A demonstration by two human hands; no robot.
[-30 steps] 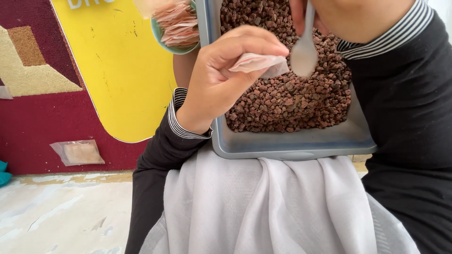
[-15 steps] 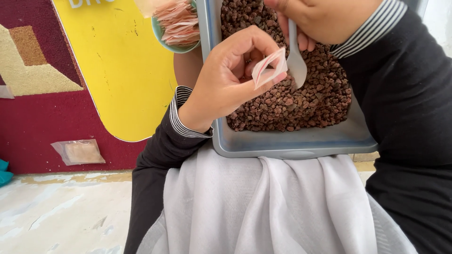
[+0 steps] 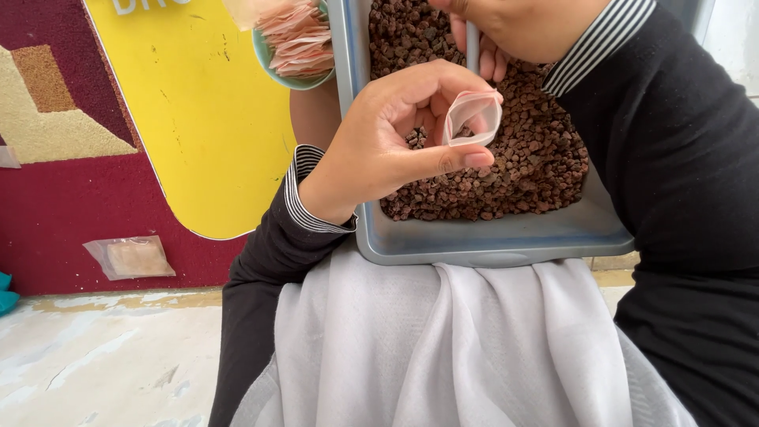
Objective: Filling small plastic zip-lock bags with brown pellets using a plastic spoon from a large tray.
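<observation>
My left hand [image 3: 395, 138] pinches a small clear plastic bag [image 3: 472, 117] and holds its mouth spread open above a grey tray [image 3: 490, 241] filled with dark brown granules [image 3: 538, 150]. My right hand [image 3: 526, 28] is at the top of the view, just above the bag, gripping a grey spoon handle [image 3: 473, 43]; the spoon's bowl is hidden behind the bag. Both arms wear black sleeves with striped cuffs.
A teal bowl [image 3: 292, 75] of small pinkish bags sits left of the tray. A white cloth [image 3: 451, 348] covers my lap below the tray. A yellow and maroon mat [image 3: 158, 119] lies on the floor, with a flat plastic bag [image 3: 130, 257] on it.
The right hand has lifted toward the top edge and the spoon's bowl has dropped behind the bag. The left hand has spread the bag's mouth wider and turned it to face me.
</observation>
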